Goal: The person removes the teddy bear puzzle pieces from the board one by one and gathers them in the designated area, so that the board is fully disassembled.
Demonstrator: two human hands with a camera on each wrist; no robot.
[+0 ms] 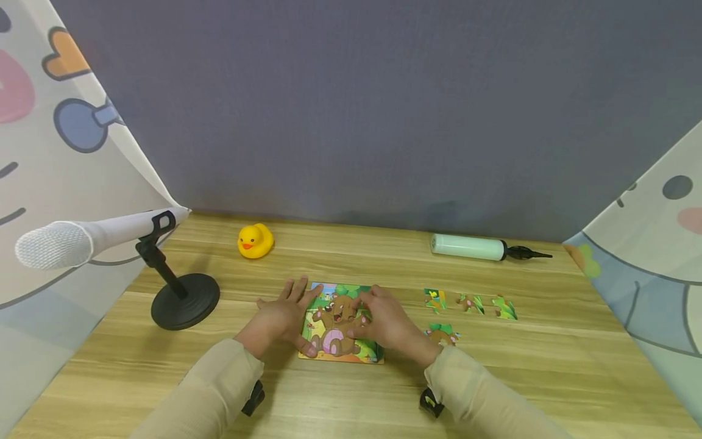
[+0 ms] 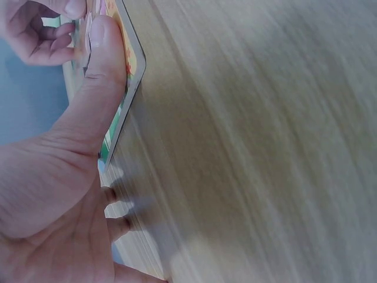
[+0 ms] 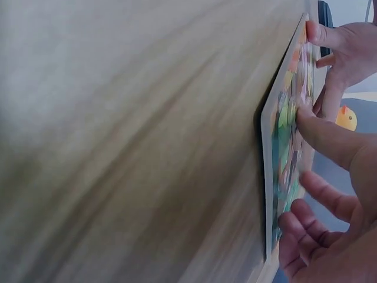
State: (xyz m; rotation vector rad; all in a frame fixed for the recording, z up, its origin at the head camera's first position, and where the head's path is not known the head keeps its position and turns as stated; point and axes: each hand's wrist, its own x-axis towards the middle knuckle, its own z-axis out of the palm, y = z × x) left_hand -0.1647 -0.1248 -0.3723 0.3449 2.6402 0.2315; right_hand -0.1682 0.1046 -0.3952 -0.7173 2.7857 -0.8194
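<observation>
The bear puzzle (image 1: 336,329) lies flat on the bench (image 1: 351,405) between the two hands and looks mostly filled in, the bear's face and belly already reading as one picture; the left hand (image 1: 281,321) is spread wide and grasps nothing, its thumb resting on the near left corner and its forefinger reaching the far left one; the right hand (image 1: 388,322) is over the puzzle's right side, thumb and forefinger apart with their tips at the surface, the other fingers bent — whether it pinches a piece there cannot be told. What seems left lies to the right: a leftmost piece (image 1: 436,300), a middle piece (image 1: 470,303) and a rightmost piece (image 1: 504,308) in a row, with a fourth piece (image 1: 441,333) nearer the right wrist — four in all, apparently still to be fitted; the right hand hides any gaps beneath it.
</observation>
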